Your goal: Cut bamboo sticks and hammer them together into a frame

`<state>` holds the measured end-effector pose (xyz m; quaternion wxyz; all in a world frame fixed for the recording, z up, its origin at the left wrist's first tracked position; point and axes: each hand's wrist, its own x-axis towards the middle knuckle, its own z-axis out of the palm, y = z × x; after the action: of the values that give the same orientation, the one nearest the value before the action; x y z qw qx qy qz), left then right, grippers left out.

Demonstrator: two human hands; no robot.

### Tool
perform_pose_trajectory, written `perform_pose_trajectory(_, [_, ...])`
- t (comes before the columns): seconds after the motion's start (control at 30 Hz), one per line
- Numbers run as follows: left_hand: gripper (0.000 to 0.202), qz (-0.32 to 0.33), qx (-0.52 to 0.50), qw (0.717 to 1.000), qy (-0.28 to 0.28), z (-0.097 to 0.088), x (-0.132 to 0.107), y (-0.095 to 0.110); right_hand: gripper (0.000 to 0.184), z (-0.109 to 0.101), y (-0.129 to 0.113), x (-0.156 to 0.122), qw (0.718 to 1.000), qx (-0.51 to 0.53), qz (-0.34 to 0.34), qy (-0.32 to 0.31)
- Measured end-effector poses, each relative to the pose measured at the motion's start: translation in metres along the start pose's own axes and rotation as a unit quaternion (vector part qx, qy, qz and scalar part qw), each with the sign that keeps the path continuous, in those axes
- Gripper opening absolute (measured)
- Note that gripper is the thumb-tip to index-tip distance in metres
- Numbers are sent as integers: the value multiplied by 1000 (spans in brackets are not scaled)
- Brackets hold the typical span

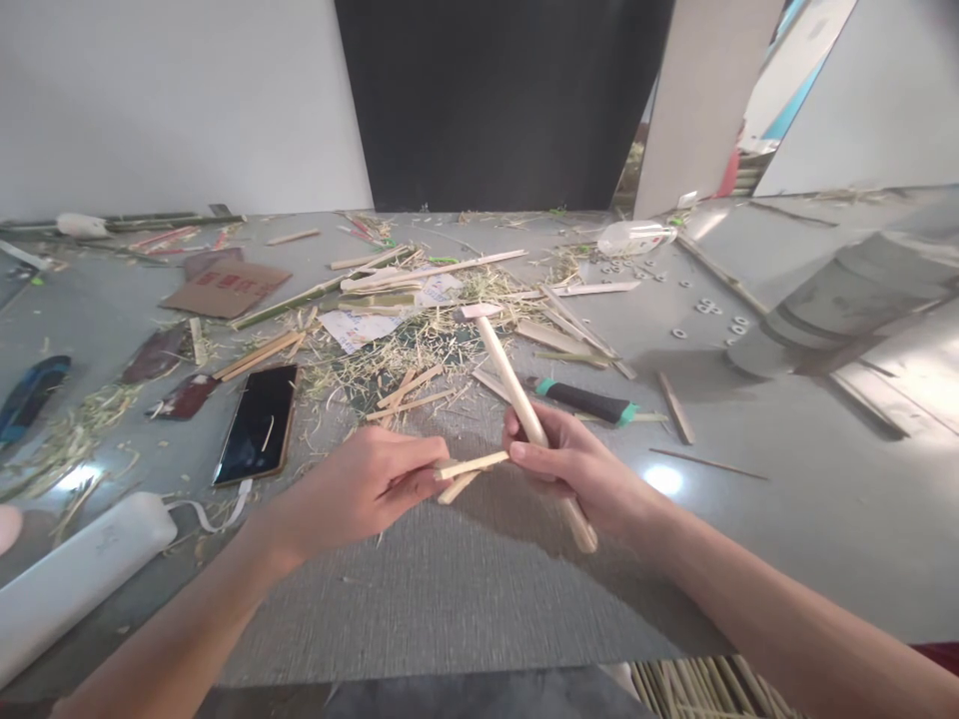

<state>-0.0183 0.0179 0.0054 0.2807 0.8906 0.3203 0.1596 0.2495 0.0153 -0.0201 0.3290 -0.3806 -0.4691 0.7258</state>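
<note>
A small wooden-handled hammer [501, 364] slants through my right hand [569, 454], its head up toward the bamboo shavings and its handle end near my wrist. That hand's thumb also presses the end of a pale bamboo strip [474, 465]. My left hand [397, 477] is closed at the strip's other end, thumb and finger pinched together. A second short bamboo piece [457, 488] crosses beneath the strip; whether a hand grips it I cannot tell. Just beyond my right fingers lies a cutter with a black and green handle [591, 401].
Bamboo shavings [405, 359] and split strips litter the table's middle. At left are a phone [257, 424] with a cable, a white power bank-like block [90, 579] and cardboard [225, 288]. A large cylinder [839, 305], white rings [705, 308] and a clear bottle [635, 238] are at right.
</note>
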Motion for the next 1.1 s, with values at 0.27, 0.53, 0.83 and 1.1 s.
perform_pose_trajectory(0.27, [31,2,-17,999,-41,-8,-2,2,31,-2,1,1,994,86,27,-58])
perform_pose_trajectory(0.53, [30,-1,-12,998,-55,-12,-4,2,33,-4,2,2,992,114,13,-44])
perform_pose_trajectory(0.83, [32,-37,17,998,-54,-18,-5,12,39,-3,-1,3,995,99,12,-24])
perform_pose_trajectory(1.1, [29,-72,53,994,-63,-20,-7,14,40,-4,-2,4,997,68,1,20])
